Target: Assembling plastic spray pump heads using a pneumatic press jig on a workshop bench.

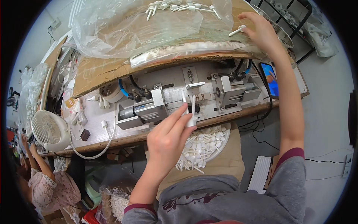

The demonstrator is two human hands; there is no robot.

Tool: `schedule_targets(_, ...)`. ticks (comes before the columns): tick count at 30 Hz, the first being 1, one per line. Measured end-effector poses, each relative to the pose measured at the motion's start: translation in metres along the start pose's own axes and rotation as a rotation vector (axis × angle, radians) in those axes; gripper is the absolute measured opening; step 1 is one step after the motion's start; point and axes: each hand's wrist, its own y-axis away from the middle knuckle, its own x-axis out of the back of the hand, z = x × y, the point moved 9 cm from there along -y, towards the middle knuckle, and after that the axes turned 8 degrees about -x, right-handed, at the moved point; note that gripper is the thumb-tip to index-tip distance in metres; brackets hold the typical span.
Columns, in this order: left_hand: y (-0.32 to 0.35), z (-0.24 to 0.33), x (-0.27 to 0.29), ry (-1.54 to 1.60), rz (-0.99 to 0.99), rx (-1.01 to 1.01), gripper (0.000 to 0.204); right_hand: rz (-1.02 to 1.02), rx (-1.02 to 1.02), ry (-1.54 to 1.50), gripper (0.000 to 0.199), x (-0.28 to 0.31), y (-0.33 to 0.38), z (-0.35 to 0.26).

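Observation:
My left hand [166,140] is closed in front of the metal fixture. Its thumb and fingers pinch a white plastic cap [191,121], whose thin stem points up toward the fixture. A second white stem [184,98] rises beside the fingertips; I cannot tell whether it is held as well. My right hand [261,31] reaches over the far right of the cardboard-topped shelf, fingers apart. By its thumb is another white stemmed cap [237,30], seemingly loose on the cardboard. Two metal clamp units with cylinders, the left one [143,110] and the right one [233,93], flank the fixture plate.
A basin [226,143] of white stemmed caps rests at my lap. More caps [179,5] lie on plastic film atop the cardboard [93,74]. A white fan [50,130] stands left, a phone [269,80] right. Black cables hang at the bench edge. Another person [56,186] sits lower left.

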Motion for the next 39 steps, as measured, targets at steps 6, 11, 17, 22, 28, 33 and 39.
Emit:
schedule_targets(6,-0.001,0.009,-0.038,-0.274,-0.201,-0.113,0.03,-0.272,-0.204,-0.334,0.026,-0.034,0.004,0.02)
schedule_targets(11,-0.013,0.0,-0.036,-0.239,-0.229,-0.048,0.029,-0.058,-0.372,-1.005,0.02,0.014,0.039,-0.038)
schedule_targets(17,-0.018,-0.001,-0.034,-0.223,-0.251,-0.075,0.03,-0.303,-0.471,-1.427,0.03,0.016,0.08,-0.086)
schedule_targets(22,-0.032,0.001,-0.009,0.074,-0.314,-0.011,0.031,-0.343,-0.343,-1.139,0.032,0.028,0.131,-0.116)
schedule_targets(28,-0.065,-0.018,0.072,0.037,0.142,0.015,0.01,-0.158,0.046,-0.64,0.028,0.018,0.178,-0.158)
schedule_targets(33,-0.108,-0.04,0.088,-0.089,0.168,0.043,0.027,-0.182,0.193,-0.368,0.018,0.009,0.183,-0.19)
schedule_targets(39,-0.158,-0.09,0.074,-0.106,0.125,0.098,0.025,-0.08,0.283,-0.374,0.016,0.003,0.179,-0.201)
